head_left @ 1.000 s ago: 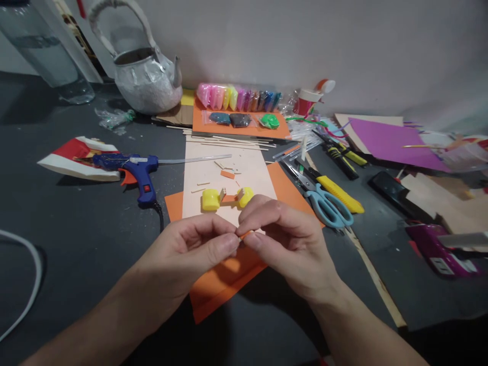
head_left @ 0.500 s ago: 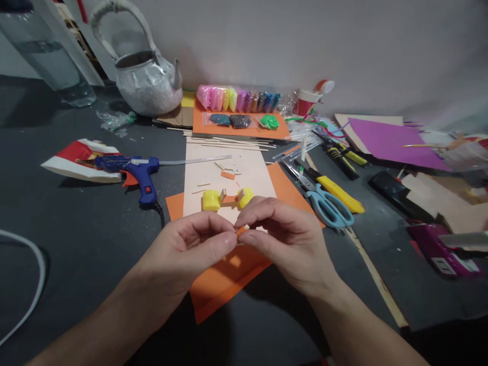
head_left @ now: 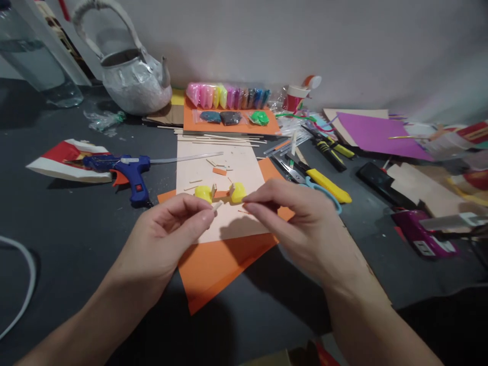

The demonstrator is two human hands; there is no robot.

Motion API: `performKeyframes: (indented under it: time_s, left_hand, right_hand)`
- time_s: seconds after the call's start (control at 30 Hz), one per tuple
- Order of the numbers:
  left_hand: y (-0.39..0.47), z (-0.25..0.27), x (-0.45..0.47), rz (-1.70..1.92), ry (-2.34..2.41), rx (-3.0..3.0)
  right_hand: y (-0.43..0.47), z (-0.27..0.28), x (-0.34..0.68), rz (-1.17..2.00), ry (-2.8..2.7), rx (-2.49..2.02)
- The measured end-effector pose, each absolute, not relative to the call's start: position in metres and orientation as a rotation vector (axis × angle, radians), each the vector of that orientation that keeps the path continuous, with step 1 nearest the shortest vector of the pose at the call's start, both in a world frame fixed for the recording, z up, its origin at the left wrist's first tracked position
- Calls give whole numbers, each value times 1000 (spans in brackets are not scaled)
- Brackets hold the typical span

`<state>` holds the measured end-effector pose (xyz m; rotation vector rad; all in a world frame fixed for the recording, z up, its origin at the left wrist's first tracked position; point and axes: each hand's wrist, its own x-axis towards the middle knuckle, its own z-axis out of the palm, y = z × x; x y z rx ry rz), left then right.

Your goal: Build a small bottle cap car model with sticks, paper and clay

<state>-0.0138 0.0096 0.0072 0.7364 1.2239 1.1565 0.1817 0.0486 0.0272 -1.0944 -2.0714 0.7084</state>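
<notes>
Between the thumb and forefinger of my left hand (head_left: pixel 179 223) is a short piece of pale wooden stick (head_left: pixel 217 206), its end poking out past the fingertips. My right hand (head_left: pixel 293 218) is closed in a pinch over the pale paper (head_left: pixel 229 229); anything in its fingertips is too small to make out. A thin orange sliver (head_left: pixel 244 211) shows just below those fingertips. Just beyond both hands stand two yellow blocks (head_left: pixel 203 193) with small wooden bits on their facing sides and an orange strip (head_left: pixel 221 194) between them. The blocks' lower parts are partly hidden by my hands.
A blue glue gun (head_left: pixel 133 170) lies at the left, below a silver kettle (head_left: pixel 133 81). Scissors (head_left: pixel 324 192) and a yellow cutter (head_left: pixel 330 185) lie right. Stick offcuts (head_left: pixel 215 163) and bagged colored clay (head_left: pixel 229 96) are farther back. Orange paper (head_left: pixel 221 269) sits beneath.
My hands have moved apart from where they met over a small orange-and-pale piece. The stick piece now shows in my left hand alone. The view has shifted slightly to the right.
</notes>
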Motion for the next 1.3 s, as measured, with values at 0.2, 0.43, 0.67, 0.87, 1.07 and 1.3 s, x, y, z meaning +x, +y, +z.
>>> performKeyframes:
  time_s: [0.2,0.43,0.67,0.87,1.07,1.3]
  left_hand:
    - [10,6,-14,1156,1181,697]
    - [11,0,-15,1183,1136,677]
    - [12,6,-16,1303,1178,716]
    - [11,6,-16,1373,1219,703]
    - [10,8,-16,1409,1186,718]
    - [9,8,-16,1381,1121,709]
  right_hand:
    - [40,-22,183,311,-2524,-1059]
    - [39,-40,187,223,-2535,-1037]
    - [41,-31,194,394,-2348,-1024]
    - [44,-22,201,367,-2224,-1130]
    - [43,-15,203,528,-2256,-1116]
    - [40,-6,197,891,-2058,-1247]
